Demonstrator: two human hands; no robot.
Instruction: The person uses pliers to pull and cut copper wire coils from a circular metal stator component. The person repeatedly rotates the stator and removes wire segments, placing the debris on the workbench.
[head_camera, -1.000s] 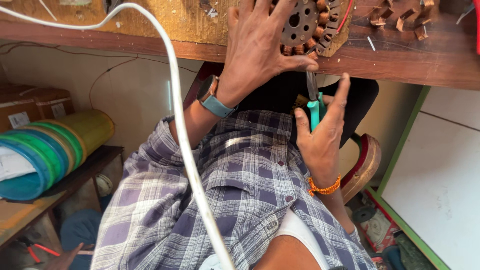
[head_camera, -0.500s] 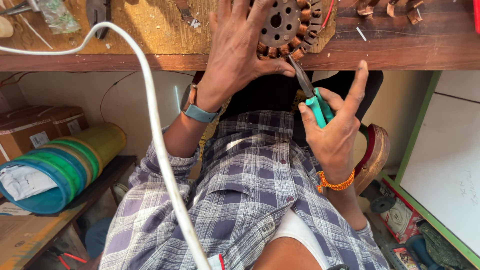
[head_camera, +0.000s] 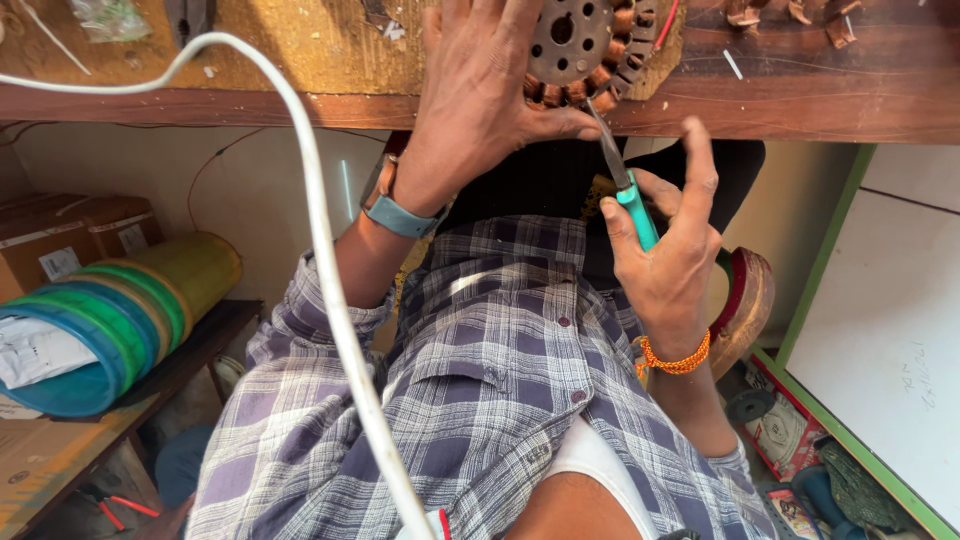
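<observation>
A round metal stator with copper windings around its rim lies on the wooden workbench at the top. My left hand, with a teal watch at the wrist, is spread flat over the stator's left side and presses on it. My right hand, with an orange thread band at the wrist, grips a teal-handled tool just below the bench edge. The tool's metal tip touches the copper windings at the stator's lower rim.
A white cable curves down across the checked shirt. Coloured rolls and cardboard boxes sit on a low shelf at left. A white board with a green edge stands at right. Copper bits lie on the bench.
The view has tilted, showing more of the bench. My right hand has tipped the tool so that its tip reaches the windings; my left hand stays on the stator.
</observation>
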